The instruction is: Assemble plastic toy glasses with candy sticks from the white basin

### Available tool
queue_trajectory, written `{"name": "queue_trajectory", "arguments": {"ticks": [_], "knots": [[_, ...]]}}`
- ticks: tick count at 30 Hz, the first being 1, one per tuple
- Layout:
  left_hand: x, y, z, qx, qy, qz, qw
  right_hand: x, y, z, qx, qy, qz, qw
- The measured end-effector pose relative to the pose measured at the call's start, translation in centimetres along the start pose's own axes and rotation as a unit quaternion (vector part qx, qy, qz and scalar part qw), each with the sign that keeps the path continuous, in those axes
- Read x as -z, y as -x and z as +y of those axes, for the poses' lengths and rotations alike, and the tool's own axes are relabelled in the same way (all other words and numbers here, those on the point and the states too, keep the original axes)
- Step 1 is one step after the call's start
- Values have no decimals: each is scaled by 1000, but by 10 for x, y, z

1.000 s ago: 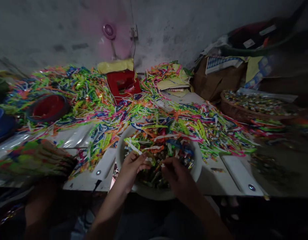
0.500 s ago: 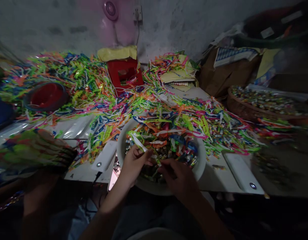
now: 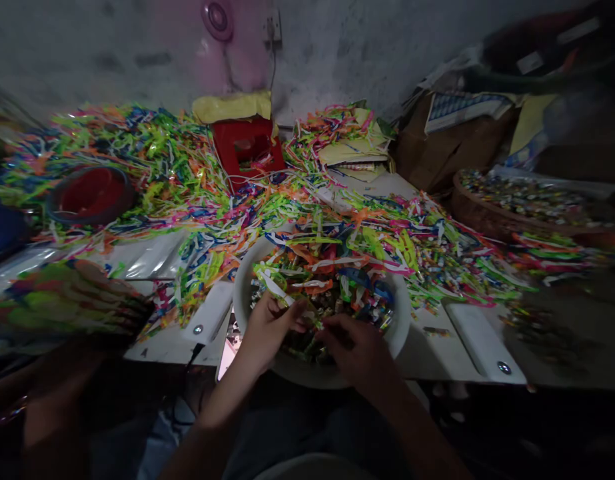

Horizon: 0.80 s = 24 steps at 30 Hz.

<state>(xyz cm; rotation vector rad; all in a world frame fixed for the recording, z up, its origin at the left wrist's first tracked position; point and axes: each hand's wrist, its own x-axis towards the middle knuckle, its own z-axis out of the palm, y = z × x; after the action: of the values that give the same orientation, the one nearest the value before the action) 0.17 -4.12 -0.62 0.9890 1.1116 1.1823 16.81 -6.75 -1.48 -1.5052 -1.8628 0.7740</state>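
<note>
In the head view my left hand [image 3: 271, 331] is closed on a slim white and yellow-green plastic piece [image 3: 273, 283], whose wider end sticks out up and to the left. My right hand [image 3: 358, 347] pinches at the lower end of the same piece, close to my left fingertips; a tiny pale bit shows there, too small to name. Both hands are over a large white bowl [image 3: 400, 330]. Inside it lie colourful plastic pieces [image 3: 332, 257] in orange, green, blue and pink, above small shiny wrapped bits.
Heaps of similar strips [image 3: 157, 143] cover the table's back. White power banks [image 3: 482, 343] flank the bowl, with a lit phone [image 3: 230, 350] at its left. A co-worker's arm [image 3: 57, 393] is near a bundle of strips [image 3: 62, 300]. A basket [image 3: 480, 213] of small wrapped bits stands right.
The view has shifted very slightly. My hands keep their hold over the bowl, with only small finger movement at the piece. The co-worker's arm at the left has moved a little leftward.
</note>
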Motion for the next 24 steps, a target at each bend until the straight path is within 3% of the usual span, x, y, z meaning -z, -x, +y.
{"name": "queue_trajectory", "arguments": {"ticks": [7, 11, 14, 17, 20, 22, 24], "knots": [[0, 1, 2, -16, 19, -52, 998, 11, -4, -7, 5, -103, -106, 989], [0, 4, 6, -7, 52, -45, 998, -1, 0, -14, 21, -161, -69, 984], [-1, 8, 9, -27, 51, -33, 998, -8, 3, -21, 34, -124, -24, 991], [2, 13, 11, -46, 12, -3, 999, -4, 1, -24, 39, -71, -42, 996], [26, 14, 20, -69, -54, 100, 991, 11, -6, -21, 57, 13, -83, 995], [56, 11, 32, -88, -107, 182, 974, 23, -11, -18, 77, 106, -102, 986], [96, 3, 46, -71, -201, 196, 957, 29, -14, -16, 81, 206, -133, 966]]}}
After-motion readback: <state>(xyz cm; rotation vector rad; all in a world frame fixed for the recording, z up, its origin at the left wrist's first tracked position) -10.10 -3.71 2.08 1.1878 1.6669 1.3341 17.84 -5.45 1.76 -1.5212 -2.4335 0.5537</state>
